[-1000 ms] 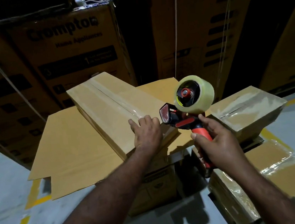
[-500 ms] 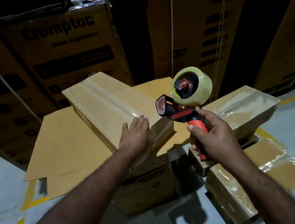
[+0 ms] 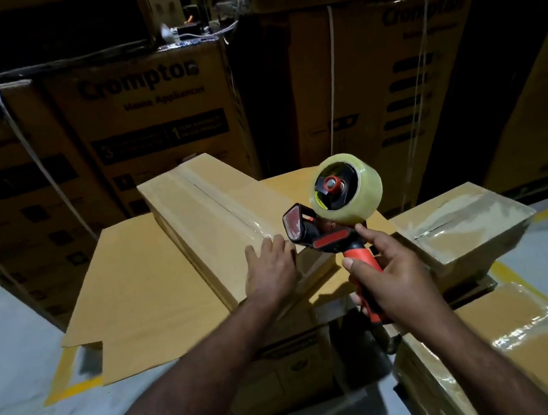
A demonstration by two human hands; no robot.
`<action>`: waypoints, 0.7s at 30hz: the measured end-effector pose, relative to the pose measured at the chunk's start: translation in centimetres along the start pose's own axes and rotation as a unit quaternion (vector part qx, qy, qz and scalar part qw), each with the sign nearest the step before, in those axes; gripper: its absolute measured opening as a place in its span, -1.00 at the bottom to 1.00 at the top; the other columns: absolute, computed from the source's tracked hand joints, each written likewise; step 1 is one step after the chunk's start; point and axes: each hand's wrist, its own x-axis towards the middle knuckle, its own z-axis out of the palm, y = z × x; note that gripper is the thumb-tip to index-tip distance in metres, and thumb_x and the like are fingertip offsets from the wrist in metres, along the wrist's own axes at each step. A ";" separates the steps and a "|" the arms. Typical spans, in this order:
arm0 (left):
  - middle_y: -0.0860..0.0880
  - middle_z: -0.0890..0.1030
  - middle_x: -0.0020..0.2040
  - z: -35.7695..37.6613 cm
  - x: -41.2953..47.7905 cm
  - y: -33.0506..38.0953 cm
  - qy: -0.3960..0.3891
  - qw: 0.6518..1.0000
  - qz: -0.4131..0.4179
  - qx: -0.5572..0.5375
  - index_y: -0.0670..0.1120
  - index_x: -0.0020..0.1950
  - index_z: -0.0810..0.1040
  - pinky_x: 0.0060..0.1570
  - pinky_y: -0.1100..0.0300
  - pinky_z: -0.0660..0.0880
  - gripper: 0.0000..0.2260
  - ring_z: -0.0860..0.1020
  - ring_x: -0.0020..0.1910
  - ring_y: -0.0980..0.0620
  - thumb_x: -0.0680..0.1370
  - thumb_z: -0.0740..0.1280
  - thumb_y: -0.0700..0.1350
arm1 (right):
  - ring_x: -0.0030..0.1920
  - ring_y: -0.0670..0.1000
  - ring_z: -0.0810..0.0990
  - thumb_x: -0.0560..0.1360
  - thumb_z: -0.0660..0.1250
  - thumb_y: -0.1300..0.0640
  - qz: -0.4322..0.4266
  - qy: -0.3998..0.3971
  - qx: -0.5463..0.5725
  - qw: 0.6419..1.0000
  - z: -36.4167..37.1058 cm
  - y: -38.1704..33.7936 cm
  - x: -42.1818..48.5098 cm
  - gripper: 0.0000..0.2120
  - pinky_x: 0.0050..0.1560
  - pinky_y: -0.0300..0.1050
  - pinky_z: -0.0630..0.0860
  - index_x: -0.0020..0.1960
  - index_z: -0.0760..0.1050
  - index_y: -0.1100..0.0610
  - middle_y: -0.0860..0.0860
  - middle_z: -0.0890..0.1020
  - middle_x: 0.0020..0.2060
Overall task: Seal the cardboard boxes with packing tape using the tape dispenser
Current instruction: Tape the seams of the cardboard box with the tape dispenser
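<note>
**Tape pressed down on the long box (image 3: 197, 210)**

The left hand (image 3: 270, 270) is laid flat on the box's taped seam, at the near end by the cardboard sheet's (image 3: 144, 285) right edge, shifted slightly since a second ago. The tape dispenser (image 3: 334, 231) is gripped by its handle in the right hand (image 3: 394, 272), clear of the box; this seam is judged nearly sealed.

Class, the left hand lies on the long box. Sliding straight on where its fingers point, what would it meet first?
Probably the head of the red-and-black plastic tape dispenser, just past the left hand. If that hangs higher, which depth leaves unclear, only the taped top of the long tan cardboard box.
</note>
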 end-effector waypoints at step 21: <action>-0.02 -0.02 0.68 -4.0 -5.3 -14.7 -0.204 0.950 -0.200 -0.129 0.04 0.67 0.06 0.48 -0.41 -0.14 -0.19 0.05 0.64 -0.10 0.56 0.00 0.48 | -0.29 0.18 0.69 0.56 0.41 0.06 -0.025 -0.077 -0.013 0.997 8.6 -2.0 4.3 -0.43 -0.27 0.18 0.67 0.48 0.32 -0.26 0.09 0.68 -0.03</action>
